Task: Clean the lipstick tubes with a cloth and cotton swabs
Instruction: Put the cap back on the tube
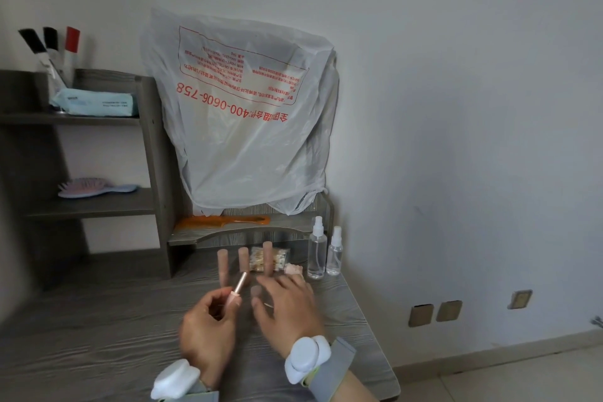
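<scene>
left hand (208,330): pinching the lipstick tube (239,287), lower centre of frame
right hand (287,307): fingers spread loose, just right of that tube

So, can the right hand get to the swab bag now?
Probably yes. The right hand is open, just in front of the swab bag. One upright tube stands before the bag, so it might get knocked.

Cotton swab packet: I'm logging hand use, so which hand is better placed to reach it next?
Probably the right. The right hand hovers open and free just in front of the cotton swab packet, while the left hand grips a lipstick tube.
</scene>
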Available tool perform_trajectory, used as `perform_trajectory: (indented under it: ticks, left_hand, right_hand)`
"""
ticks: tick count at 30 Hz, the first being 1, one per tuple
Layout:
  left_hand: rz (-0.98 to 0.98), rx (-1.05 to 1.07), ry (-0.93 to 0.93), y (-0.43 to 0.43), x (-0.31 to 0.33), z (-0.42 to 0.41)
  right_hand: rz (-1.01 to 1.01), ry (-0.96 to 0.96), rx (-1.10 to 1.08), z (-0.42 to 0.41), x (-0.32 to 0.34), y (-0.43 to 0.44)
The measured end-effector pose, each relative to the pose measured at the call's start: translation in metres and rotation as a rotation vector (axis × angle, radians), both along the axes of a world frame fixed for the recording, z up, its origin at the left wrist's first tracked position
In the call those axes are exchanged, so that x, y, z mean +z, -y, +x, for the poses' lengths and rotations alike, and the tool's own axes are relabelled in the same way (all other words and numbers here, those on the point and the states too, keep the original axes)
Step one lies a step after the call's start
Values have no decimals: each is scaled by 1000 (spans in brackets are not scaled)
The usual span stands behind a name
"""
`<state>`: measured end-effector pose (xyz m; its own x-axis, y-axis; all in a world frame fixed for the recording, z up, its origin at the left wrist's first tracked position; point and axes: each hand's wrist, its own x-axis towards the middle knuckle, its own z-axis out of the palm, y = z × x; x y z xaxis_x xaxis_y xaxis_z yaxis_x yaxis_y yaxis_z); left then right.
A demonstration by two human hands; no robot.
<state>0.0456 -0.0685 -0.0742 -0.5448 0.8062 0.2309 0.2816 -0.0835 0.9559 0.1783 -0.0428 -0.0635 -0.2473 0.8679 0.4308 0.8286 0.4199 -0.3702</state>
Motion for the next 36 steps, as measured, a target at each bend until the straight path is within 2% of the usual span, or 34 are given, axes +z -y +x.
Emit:
perform_trajectory:
  ticks: [3,11,20,23,36]
  left_hand:
    - [-20,-9,-7,-1,0,0]
    - [-24,22,-21,-1,0,1]
    - [-42,-35,-143,-1,-2,1]
    - [-55,-82,-187,2,-1,0]
    - [-48,-173,-234,3,1,2]
  right_hand:
    - [1,16,40,-2,-6,-1]
    - [38,-101,50,-3,-9,0]
    - [-17,-568,-89,3,-18,-9]
    - [-49,-669,-114,6,-18,-12]
    - [-29,-611,-11,5,-21,-13]
